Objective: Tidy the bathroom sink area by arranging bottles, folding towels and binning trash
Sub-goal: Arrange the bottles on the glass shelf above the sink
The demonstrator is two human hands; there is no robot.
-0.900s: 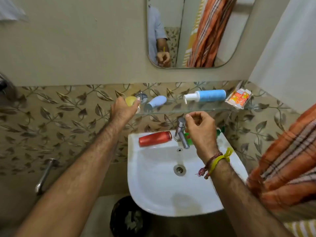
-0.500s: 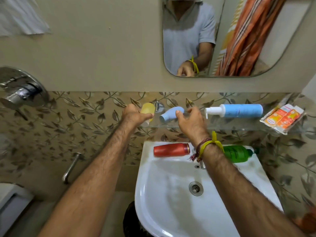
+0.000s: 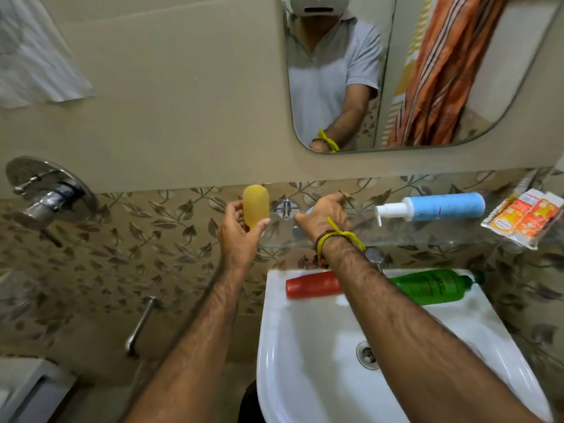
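My left hand (image 3: pixel 241 233) holds a yellow translucent bottle (image 3: pixel 255 205) upright, just left of the glass shelf (image 3: pixel 427 238). Over the shelf's left end, my right hand (image 3: pixel 323 213) closes on a small light-blue bottle (image 3: pixel 308 210), which it almost fully hides. Further right on the shelf lie a blue pump bottle (image 3: pixel 442 206) on its side and an orange sachet pack (image 3: pixel 525 219). A red bottle (image 3: pixel 311 283) and a green bottle (image 3: pixel 433 285) lie on the back rim of the white sink (image 3: pixel 305 361).
The tap (image 3: pixel 375 257) sits behind my right forearm. The mirror (image 3: pixel 427 71) reflects an orange striped towel. A shower mixer (image 3: pixel 48 193) juts from the left wall, with a white cloth (image 3: pixel 30 56) above it. A dark bin (image 3: pixel 247 404) stands under the sink.
My left hand has raised the yellow bottle upright off the shelf end. My right hand has moved from the tap up onto the small light-blue bottle. The camera has tilted upward.
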